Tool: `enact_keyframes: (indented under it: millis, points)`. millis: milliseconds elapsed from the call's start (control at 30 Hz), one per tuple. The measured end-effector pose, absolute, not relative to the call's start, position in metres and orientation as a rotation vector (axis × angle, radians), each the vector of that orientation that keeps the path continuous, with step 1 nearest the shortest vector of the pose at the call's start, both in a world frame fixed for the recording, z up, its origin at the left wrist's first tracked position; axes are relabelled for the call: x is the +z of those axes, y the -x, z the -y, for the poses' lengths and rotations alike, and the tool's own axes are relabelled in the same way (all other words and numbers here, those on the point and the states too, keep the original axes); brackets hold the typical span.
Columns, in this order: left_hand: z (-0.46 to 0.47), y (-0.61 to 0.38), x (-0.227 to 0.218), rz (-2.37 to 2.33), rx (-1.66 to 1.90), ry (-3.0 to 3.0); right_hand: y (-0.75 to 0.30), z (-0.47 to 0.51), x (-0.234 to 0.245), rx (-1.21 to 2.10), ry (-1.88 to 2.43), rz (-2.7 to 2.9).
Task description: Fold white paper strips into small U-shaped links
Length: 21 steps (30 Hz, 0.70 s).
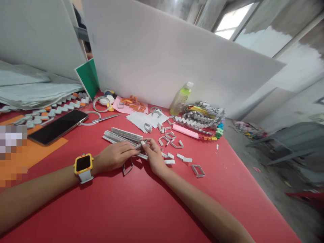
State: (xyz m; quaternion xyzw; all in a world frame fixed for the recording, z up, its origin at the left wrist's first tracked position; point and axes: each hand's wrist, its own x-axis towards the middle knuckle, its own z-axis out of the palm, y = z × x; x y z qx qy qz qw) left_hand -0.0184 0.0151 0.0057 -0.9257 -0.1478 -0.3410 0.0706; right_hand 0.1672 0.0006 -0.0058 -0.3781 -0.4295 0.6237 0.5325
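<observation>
Both my hands rest on the red table [141,202] and pinch one narrow folded strip of grey printed paper [140,145] between their fingertips. My left hand [115,156], with a yellow watch [83,164] on its wrist, grips the strip's near end. My right hand [153,156] grips its far end. A stack of similar long paper strips [124,135] lies just beyond my fingers. Several folded paper pieces [170,139] lie scattered to the right, and one bent loop [128,167] sits under my left hand.
A black phone [58,126] lies at the left on orange paper. A woven paper chain [48,112], tape roll [101,103], blade [105,118], pink sheet with orange pieces [131,105], green bottle [180,98] and coiled paper chain [202,116] stand before white boards [162,60]. The table's edge drops off at right.
</observation>
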Motion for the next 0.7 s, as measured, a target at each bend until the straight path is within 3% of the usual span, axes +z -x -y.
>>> enact_keyframes:
  millis: [700]
  points:
    - [-0.0147, 0.0192, 0.0009, 0.731, -1.114, 2.823, -0.1665, -0.0018, -0.0062, 1.591, 0.881, 1.014]
